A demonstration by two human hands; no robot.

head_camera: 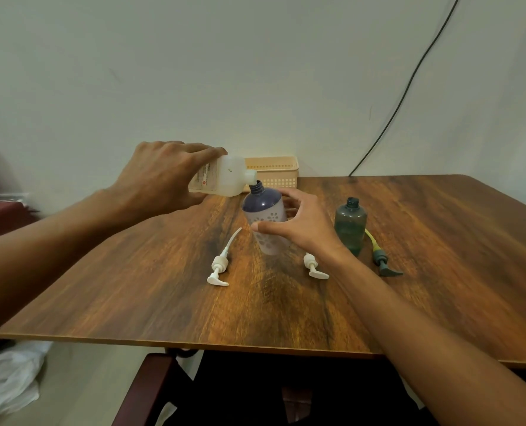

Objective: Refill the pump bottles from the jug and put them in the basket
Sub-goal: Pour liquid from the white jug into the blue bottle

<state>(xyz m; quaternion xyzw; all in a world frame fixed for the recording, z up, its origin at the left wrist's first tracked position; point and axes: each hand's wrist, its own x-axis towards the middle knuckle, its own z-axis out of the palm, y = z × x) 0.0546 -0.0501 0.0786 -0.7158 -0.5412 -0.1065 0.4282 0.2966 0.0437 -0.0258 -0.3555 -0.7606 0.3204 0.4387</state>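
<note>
My left hand (160,176) grips a white translucent jug (224,178), tipped sideways with its spout at the open neck of a purple bottle (264,210) with a flower pattern. My right hand (298,226) holds that bottle upright on the table, fingers wrapped round its body. A dark green bottle (350,224) stands open to the right. Two white pump heads (220,265) (313,267) and a green pump head (384,265) with a yellow tube lie on the table. A beige basket (280,172) sits at the back by the wall.
The wooden table (286,302) has its near edge toward me. A black cable (409,84) runs down the wall at the right. A dark red chair (145,392) stands below the table edge, with white cloth (9,376) on the floor at left.
</note>
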